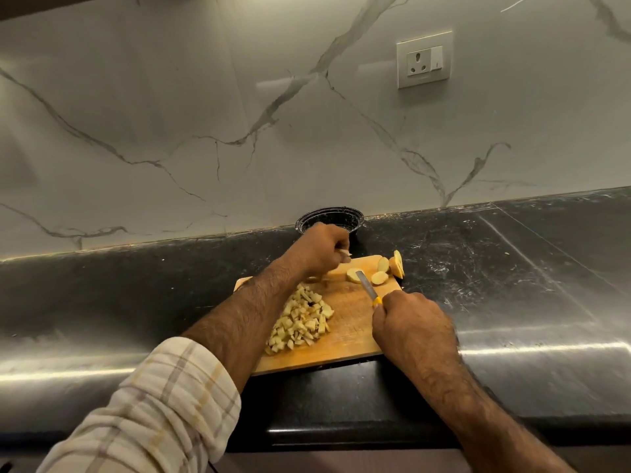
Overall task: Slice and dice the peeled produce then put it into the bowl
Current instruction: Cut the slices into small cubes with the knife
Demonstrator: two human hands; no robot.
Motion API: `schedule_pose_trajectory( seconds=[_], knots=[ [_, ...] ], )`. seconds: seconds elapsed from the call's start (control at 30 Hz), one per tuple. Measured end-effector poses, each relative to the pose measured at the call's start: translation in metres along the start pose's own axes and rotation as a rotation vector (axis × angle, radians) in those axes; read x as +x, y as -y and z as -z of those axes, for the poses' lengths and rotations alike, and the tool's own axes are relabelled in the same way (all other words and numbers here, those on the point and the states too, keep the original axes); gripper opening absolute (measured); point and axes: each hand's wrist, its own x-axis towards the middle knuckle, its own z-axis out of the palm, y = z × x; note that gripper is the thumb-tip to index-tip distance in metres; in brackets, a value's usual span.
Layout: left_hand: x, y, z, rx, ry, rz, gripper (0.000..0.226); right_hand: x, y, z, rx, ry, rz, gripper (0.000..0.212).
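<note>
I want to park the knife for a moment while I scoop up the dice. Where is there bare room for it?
Bare counter lies right of the cutting board, and more to its left. On the board only the near right corner is free. The diced pile fills its left side, slices crowd its far end, and the bowl stands behind.

Worktop (512,268) bare and open right of cutting board (345,339); same on left. Bowl (329,218) tight against back wall (205,131), behind board's far edge. Left hand (319,249) hangs in front of bowl, blocking straight reach to it. Diced pile (300,320) fills board's left half. Slices (379,273) crowd far right corner. Knife (368,288) slants across between pile and slices.
</note>
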Motion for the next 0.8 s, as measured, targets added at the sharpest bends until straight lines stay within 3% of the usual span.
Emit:
schedule_pose_trajectory(
  seconds=[0.07, 0.2, 0.4, 0.57, 0.8],
  knots=[
    [0.0, 0.0, 0.01, -0.041, -0.018, 0.058, 0.017, -0.001, -0.002, -0.001, 0.011, -0.031, 0.013, 0.031],
    [-0.008, 0.006, 0.021, -0.109, 0.101, 0.121, 0.02, -0.009, -0.005, 0.0, 0.036, -0.14, 0.113, 0.031],
    [-0.021, 0.011, 0.021, -0.226, 0.167, 0.119, 0.023, -0.007, 0.001, 0.002, -0.011, -0.092, 0.069, 0.031],
    [-0.021, 0.003, 0.017, -0.172, 0.254, 0.06, 0.015, -0.008, 0.0, 0.002, -0.016, -0.07, 0.067, 0.034],
    [-0.024, 0.003, -0.003, -0.005, 0.096, 0.068, 0.015, -0.012, 0.003, 0.005, -0.047, -0.014, 0.149, 0.035]
  ],
)
